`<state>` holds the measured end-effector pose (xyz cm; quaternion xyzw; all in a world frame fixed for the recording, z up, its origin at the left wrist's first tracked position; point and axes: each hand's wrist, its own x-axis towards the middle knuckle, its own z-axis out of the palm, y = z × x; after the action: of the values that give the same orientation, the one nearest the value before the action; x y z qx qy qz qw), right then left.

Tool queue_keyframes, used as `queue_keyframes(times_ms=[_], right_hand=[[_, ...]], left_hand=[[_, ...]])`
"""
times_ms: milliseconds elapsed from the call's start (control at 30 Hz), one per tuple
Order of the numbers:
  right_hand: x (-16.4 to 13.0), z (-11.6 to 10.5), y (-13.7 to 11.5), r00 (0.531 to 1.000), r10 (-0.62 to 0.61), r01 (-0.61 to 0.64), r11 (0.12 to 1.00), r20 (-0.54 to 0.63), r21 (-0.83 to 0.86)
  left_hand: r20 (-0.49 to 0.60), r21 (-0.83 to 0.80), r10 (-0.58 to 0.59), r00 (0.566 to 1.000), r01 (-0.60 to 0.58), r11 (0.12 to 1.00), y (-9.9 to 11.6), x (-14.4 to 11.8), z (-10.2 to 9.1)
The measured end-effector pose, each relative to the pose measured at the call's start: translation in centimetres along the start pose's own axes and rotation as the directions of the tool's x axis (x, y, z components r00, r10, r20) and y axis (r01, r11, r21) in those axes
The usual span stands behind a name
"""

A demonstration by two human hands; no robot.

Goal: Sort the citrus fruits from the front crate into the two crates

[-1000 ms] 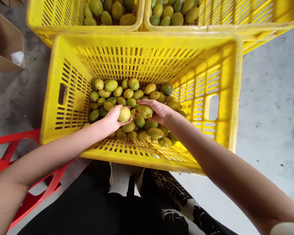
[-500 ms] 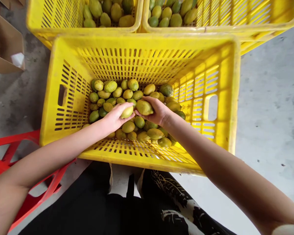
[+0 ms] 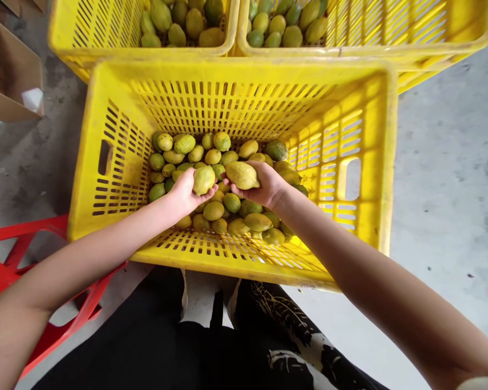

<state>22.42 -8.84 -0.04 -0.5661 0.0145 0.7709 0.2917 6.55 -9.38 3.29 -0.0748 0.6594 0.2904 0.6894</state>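
A yellow-green lemon (image 3: pixel 204 180) rests in my left hand (image 3: pixel 186 194), with the thumb over its side and the fingers curled beneath. My right hand (image 3: pixel 267 185) is closed round a larger, paler yellow lemon (image 3: pixel 242 175), gripping its right end. Both hands are side by side, a small gap between the two fruits. Below them, several green and yellow lemons (image 3: pixel 213 210) lie on the bottom of a deep yellow slotted crate (image 3: pixel 228 70). My hands and forearms hide part of the pile.
Behind stand two more yellow crates, left (image 3: pixel 106 51) and right (image 3: pixel 390 50), with lemons inside. A red plastic stool (image 3: pixel 0 276) is at the near left. An opened cardboard box (image 3: pixel 14 70) sits on the grey floor at the far left.
My hands have drawn slightly apart. The lemon in my left hand has turned and moved a little left; the one in my right hand has also turned and shows more of its length.
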Motion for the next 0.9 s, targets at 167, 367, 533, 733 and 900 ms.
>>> queue_keyframes(times_ms=[167,367,533,733,900], right_hand=[[-0.1,0.1,0.1,0.995,-0.1,0.1,0.994,-0.005,0.039],[0.2,0.1,0.2,0.996,-0.081,0.081,0.997,-0.028,-0.002],[0.2,0.2,0.1,0.991,-0.069,0.065,0.997,-0.116,-0.038],[-0.2,0.3,0.1,0.984,-0.114,0.11,0.993,-0.14,-0.034],[0.0,0.2,0.4,0.985,-0.138,0.134,0.99,-0.108,-0.041]], left_hand=[[0.02,0.011,0.032,0.999,-0.032,0.999,-0.3,0.0,0.0],[0.056,0.095,0.113,0.992,-0.118,0.989,-0.9,0.5,-0.4],[0.079,0.117,0.068,0.995,-0.077,0.99,-1.2,1.0,-0.8],[0.028,0.173,0.084,0.996,-0.088,0.981,-1.4,0.9,-0.6],[0.024,0.153,-0.033,0.999,0.029,0.988,-1.2,0.5,-0.5]])
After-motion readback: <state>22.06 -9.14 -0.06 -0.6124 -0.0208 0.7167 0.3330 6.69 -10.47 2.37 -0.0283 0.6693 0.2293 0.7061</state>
